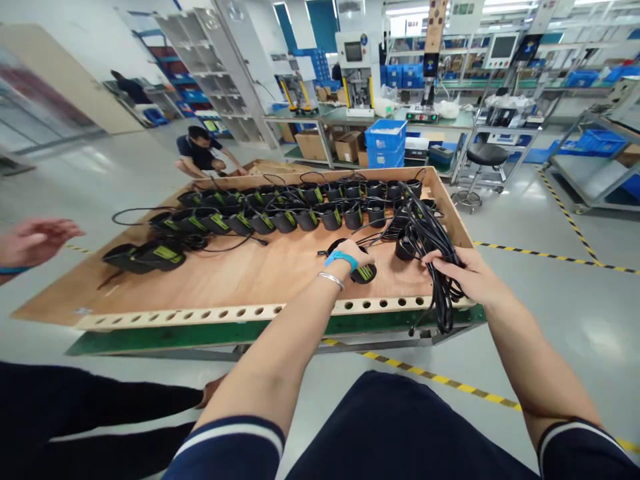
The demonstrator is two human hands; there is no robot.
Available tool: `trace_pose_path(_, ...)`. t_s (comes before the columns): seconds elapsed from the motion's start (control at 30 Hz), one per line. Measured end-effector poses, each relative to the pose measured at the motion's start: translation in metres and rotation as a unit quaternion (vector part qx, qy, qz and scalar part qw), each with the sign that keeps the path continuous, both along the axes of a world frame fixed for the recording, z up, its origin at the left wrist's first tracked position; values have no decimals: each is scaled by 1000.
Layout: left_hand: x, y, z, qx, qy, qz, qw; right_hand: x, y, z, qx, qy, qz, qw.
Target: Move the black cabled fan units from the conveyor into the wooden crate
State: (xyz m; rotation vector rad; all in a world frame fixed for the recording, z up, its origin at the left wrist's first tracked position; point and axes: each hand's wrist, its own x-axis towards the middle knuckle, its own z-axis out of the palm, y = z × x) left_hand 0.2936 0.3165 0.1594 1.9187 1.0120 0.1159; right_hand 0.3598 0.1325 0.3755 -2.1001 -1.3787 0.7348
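My left hand [350,251], with a blue band and a silver bracelet at the wrist, is closed over a black cylindrical unit with a green-striped label [367,274]. That unit is tilted on the wooden tray's floor. On the right, my right hand [463,270] grips a thick bundle of black cables [440,287] that hangs over the tray's front edge. Beside the bundle stands another black cylinder [404,248]. Behind my hands, several similar black units [285,221] with green labels stand in rows, cables looped over them.
The wooden tray [225,277] has a front strip with round holes [207,314]. Another person's hand [40,240] reaches in from the left, near more black units [150,257]. A person [200,150] crouches behind the tray. Blue crates [386,143] stand beyond, by a workbench.
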Motion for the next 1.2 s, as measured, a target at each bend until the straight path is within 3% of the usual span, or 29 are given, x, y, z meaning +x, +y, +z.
trace_pose_path(0.27, 51, 2, 11, -38, 25, 24, 999, 20, 17, 5, -6, -1, 36, 999)
trace_pose_path(0.5, 73, -4, 25, -75, 73, 129, 986, 61, 33, 14, -57, 13, 147, 987)
trace_pose_path(0.63, 73, -1, 27, -76, 98, 135, 983, 83, 33, 22, -82, 15, 169, 982)
trace_pose_path(0.73, 56, 1, 21, -27, 97, 89, 991, 96, 31, 28, -90, 35, 162, 982)
trace_pose_path(0.9, 4, -4, 8, 127, 38, -20, 991, 108, 28, 39, -111, 53, 177, 976)
trace_pose_path(1.07, -37, 0, -10, 198, -53, -184, 961, 113, 17, 41, -99, 61, 136, 984)
trace_pose_path(1.2, -45, 16, -28, 211, -133, -293, 923, 104, 5, 39, -73, 65, 88, 991)
